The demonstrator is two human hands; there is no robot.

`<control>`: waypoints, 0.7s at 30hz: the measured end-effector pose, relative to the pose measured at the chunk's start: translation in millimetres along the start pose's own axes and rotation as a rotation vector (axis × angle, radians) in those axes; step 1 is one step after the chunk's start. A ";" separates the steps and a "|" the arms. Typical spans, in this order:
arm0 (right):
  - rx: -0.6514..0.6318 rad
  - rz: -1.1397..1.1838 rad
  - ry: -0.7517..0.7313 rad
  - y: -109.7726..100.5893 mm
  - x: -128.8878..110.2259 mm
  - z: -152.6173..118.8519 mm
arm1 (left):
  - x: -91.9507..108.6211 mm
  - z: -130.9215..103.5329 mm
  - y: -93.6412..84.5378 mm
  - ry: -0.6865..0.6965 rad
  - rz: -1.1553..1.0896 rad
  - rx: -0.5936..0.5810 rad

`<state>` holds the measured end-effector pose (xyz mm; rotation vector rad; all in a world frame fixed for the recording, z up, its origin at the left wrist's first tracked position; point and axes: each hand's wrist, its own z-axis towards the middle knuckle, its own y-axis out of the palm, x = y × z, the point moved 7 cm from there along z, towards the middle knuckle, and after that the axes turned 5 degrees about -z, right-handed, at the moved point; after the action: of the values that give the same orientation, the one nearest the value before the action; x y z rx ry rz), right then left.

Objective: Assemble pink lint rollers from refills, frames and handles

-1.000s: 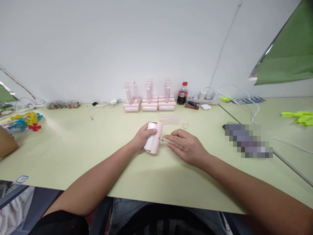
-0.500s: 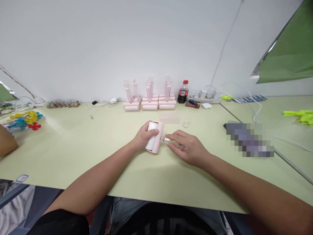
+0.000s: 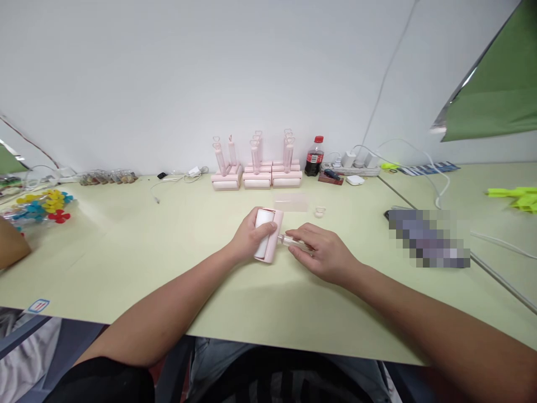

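My left hand (image 3: 248,234) is closed around a pink lint roller head (image 3: 273,240) with a white roll (image 3: 263,235) in it, thumb across the front. A clear handle (image 3: 292,242) meets the head's right side, and my right hand (image 3: 321,252) grips it between thumb and fingers. Whether the handle is fully seated in the head I cannot tell. Just beyond my hands lie a translucent pink cover (image 3: 290,202) and a small pale pink heart-shaped loop piece (image 3: 320,212).
Several upright pink lint rollers (image 3: 257,179) stand by the wall. Right of them are a cola bottle (image 3: 314,158), a power strip (image 3: 356,170) and a white case (image 3: 354,180). A blurred-out object (image 3: 428,238) lies at right; colourful plastic flowers (image 3: 52,202) lie at left.
The roller head and my left hand have shifted slightly to the right. My right hand stays on the handle, almost unmoved.
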<state>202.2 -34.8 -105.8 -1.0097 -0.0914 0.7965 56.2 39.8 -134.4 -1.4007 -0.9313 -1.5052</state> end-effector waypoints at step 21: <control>0.218 0.198 0.274 -15.3 51.7 8.5 | -0.3 1.7 -0.7 -0.027 -0.062 0.103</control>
<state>244.3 -0.3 -103.7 -0.9190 0.3285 0.8200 56.2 41.7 -134.5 -1.3319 -1.0621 -1.4659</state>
